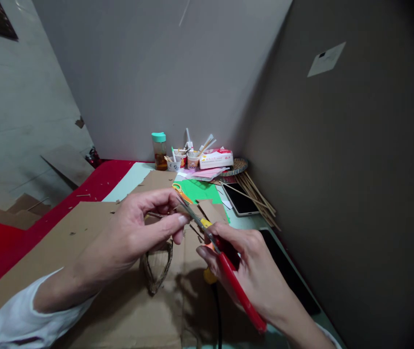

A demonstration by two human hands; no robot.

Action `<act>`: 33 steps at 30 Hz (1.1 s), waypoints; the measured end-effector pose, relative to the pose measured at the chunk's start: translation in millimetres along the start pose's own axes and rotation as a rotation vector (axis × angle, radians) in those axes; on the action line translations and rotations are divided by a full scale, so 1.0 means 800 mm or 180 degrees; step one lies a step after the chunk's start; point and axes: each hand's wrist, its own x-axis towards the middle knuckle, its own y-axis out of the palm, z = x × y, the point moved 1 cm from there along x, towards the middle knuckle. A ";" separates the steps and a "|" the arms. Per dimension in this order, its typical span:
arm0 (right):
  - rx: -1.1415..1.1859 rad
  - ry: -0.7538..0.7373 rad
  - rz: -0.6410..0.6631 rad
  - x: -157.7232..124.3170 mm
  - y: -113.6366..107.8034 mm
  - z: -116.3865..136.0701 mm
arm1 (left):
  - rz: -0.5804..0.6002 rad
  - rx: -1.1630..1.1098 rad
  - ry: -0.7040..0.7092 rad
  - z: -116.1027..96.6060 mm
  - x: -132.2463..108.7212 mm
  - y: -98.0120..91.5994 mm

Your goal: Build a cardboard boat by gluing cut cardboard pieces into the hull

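My right hand (246, 261) grips a pair of red-handled scissors (239, 288). Their metal blades point up and left, reaching the fingertips of my left hand (152, 220). That hand is closed in a pinch; what sits between its fingers is too small or hidden to make out. Below it is a pointed loop of cardboard strip (158, 271), its upper part covered by the left hand, so I cannot tell if they touch. Under my right hand a yellow tool part (210, 276) with a black cord is partly hidden.
Large cardboard sheets (94, 237) cover the table. Further back lie orange-handled scissors (181, 191), a green sheet (198, 189) and a phone (241, 198). A bottle (159, 152), cups with sticks (192, 159) and a tissue pack (216, 159) stand by the grey panel. Thin sticks (260, 198) lie right.
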 end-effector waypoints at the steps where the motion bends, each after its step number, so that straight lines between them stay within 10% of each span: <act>1: -0.0015 -0.0018 0.0004 0.000 0.000 0.000 | -0.0006 0.0003 -0.0013 0.000 0.000 0.000; 25: -0.0074 -0.0269 -0.0132 0.002 0.010 -0.011 | 0.0002 -0.0476 -0.0246 0.028 0.001 0.003; 33: 0.1315 0.0476 -0.0486 0.006 -0.002 -0.014 | 0.0703 -0.0498 -0.0193 0.026 0.002 0.009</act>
